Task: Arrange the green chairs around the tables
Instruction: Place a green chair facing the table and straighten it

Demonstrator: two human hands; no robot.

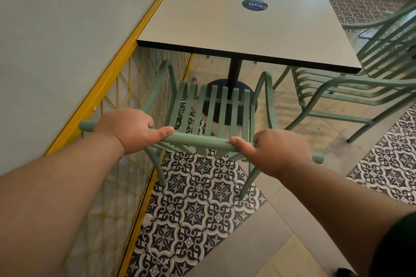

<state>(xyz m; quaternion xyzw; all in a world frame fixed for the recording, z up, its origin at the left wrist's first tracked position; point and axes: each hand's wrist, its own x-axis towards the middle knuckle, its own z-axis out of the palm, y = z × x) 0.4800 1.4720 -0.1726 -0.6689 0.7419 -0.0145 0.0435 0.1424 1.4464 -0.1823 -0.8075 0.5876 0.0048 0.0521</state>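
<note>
A round dark-blue sticker [255, 4] sits near the middle of the tabletop [225, 31]. Its pale lettering is upside down from here and reads "ClayG"; a smaller line under it is too fine to read. No other writing shows.

The left hand [130, 129] and right hand [267, 148] both grip the top rail [200, 140] of the chair [211, 108]. They are set apart, one toward each end of the rail. On each hand the fingers curl over the far side of the rail, out of sight. The thumbs lie along its near face, tips pointing at each other. Both forearms reach in from the lower corners, and a dark sleeve edge shows at the right.

The chair is green, with a slatted seat and curved armrests, and it faces the tabletop's near edge. The fronts of its armrests come just below that edge. Its rear legs are down by the patterned tile floor [195, 198], but I cannot tell whether they rest on it. The black pedestal base [225, 117] shows through the seat slats.

Just left of the chair runs a yellow-framed mesh panel [126, 78] below a pale wall. A second chair [360, 83], also green, stands at the tabletop's right side and looks like several nested together. A white plug [147, 219] with a thin cable lies on the tiles by the panel.
</note>
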